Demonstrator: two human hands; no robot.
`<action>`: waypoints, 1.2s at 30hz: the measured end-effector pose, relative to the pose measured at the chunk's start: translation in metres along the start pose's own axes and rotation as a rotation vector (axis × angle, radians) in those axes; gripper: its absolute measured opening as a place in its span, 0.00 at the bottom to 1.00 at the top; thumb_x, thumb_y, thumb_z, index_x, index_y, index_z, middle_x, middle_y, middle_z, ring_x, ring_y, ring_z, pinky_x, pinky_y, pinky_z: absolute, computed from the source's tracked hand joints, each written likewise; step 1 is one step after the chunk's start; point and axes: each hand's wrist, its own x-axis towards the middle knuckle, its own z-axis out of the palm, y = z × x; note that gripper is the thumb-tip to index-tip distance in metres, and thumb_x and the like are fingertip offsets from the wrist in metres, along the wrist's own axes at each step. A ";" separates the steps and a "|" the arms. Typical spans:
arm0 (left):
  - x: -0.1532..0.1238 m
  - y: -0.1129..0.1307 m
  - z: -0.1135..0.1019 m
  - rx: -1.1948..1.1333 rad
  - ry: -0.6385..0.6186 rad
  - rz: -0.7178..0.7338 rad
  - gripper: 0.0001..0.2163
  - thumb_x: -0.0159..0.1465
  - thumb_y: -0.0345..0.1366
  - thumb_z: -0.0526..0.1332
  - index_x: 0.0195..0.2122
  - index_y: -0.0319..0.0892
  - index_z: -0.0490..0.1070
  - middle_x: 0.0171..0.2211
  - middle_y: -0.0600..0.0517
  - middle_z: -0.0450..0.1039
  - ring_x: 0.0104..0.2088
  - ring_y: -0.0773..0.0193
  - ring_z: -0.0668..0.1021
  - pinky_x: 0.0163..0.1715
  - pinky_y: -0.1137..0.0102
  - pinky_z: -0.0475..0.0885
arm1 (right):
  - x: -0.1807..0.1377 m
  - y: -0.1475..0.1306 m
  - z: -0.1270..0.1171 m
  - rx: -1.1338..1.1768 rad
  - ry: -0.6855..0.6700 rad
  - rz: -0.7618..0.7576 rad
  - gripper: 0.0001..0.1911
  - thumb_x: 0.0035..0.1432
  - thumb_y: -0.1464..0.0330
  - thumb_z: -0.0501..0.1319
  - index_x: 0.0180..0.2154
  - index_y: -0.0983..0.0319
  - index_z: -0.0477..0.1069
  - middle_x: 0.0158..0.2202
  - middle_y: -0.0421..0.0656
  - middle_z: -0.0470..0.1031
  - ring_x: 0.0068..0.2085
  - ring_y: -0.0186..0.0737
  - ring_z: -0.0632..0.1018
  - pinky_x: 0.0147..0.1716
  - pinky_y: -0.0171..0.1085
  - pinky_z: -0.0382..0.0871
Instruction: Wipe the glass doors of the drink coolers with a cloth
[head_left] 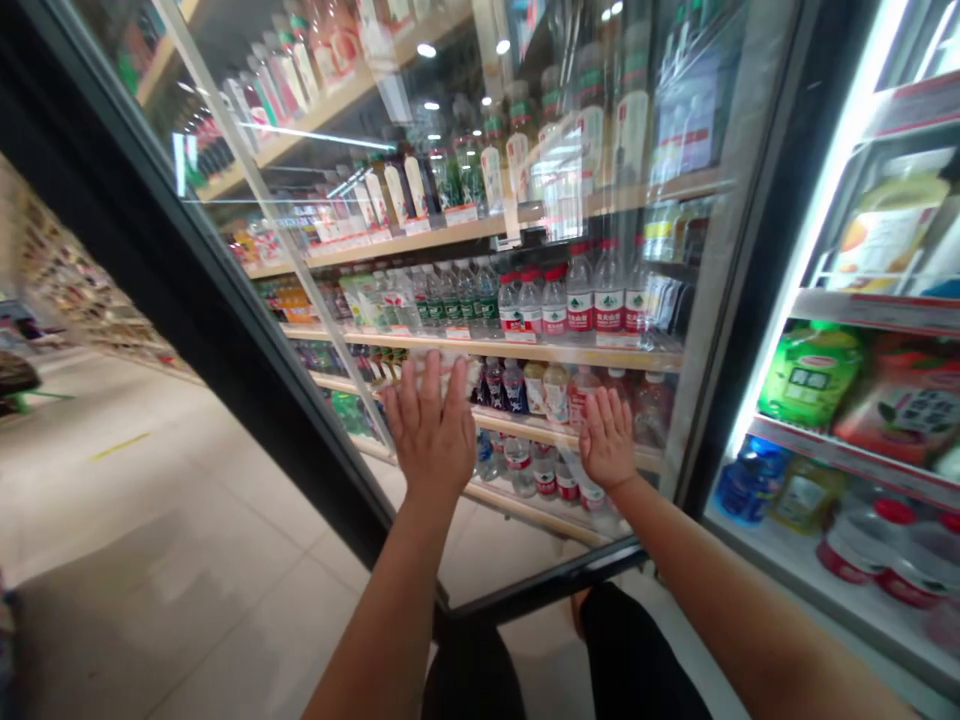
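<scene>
My left hand (431, 425) lies flat with its fingers spread, pressing a pale crumpled cloth (469, 372) against the glass door (480, 545). Most of the cloth is hidden behind the hand. To the right, my right hand (607, 435) rests with its palm toward the same glass, fingers stretched out, with no item visible in it. The door has a dark frame (225, 320) and stands swung out at an angle. Shelves of bottles show through or in the glass.
On the right are lit cooler shelves (862, 465) with a green pouch (814, 370), a blue bottle (754, 480) and red-capped bottles (874, 540). Pale floor tiles (247, 520) spread out at the left, with more store shelves (82, 270) beyond. My dark-clothed legs are below the door.
</scene>
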 end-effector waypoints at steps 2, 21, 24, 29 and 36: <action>0.000 -0.006 -0.002 0.003 0.011 -0.034 0.26 0.69 0.35 0.54 0.69 0.46 0.56 0.70 0.43 0.54 0.72 0.50 0.49 0.69 0.49 0.46 | 0.000 -0.001 0.000 0.014 0.009 0.009 0.38 0.64 0.71 0.50 0.72 0.63 0.41 0.71 0.56 0.53 0.72 0.49 0.53 0.67 0.56 0.52; -0.069 -0.008 0.012 0.006 0.050 -0.048 0.27 0.67 0.33 0.57 0.68 0.43 0.58 0.67 0.39 0.59 0.72 0.49 0.48 0.69 0.48 0.46 | 0.004 -0.006 -0.004 -0.001 0.041 -0.006 0.40 0.64 0.73 0.51 0.72 0.63 0.36 0.73 0.53 0.46 0.73 0.46 0.45 0.68 0.55 0.49; -0.087 0.000 0.019 0.018 0.015 -0.057 0.27 0.67 0.32 0.58 0.67 0.44 0.59 0.67 0.39 0.59 0.72 0.48 0.48 0.69 0.47 0.47 | 0.004 -0.007 -0.004 0.000 0.044 -0.004 0.39 0.64 0.73 0.51 0.72 0.63 0.36 0.73 0.53 0.47 0.73 0.46 0.45 0.68 0.55 0.49; -0.075 0.017 0.018 -0.019 -0.017 -0.089 0.27 0.68 0.33 0.56 0.69 0.44 0.56 0.68 0.39 0.57 0.72 0.48 0.45 0.69 0.46 0.46 | 0.005 -0.024 -0.013 0.089 -0.001 0.117 0.40 0.64 0.74 0.50 0.72 0.61 0.34 0.73 0.54 0.45 0.73 0.52 0.46 0.66 0.63 0.50; -0.056 0.043 0.022 -0.417 -0.045 0.054 0.27 0.74 0.42 0.41 0.72 0.41 0.42 0.72 0.41 0.42 0.72 0.49 0.43 0.69 0.47 0.42 | 0.041 -0.082 -0.054 0.427 -0.048 0.010 0.37 0.66 0.73 0.49 0.72 0.58 0.38 0.72 0.51 0.49 0.72 0.49 0.52 0.66 0.61 0.54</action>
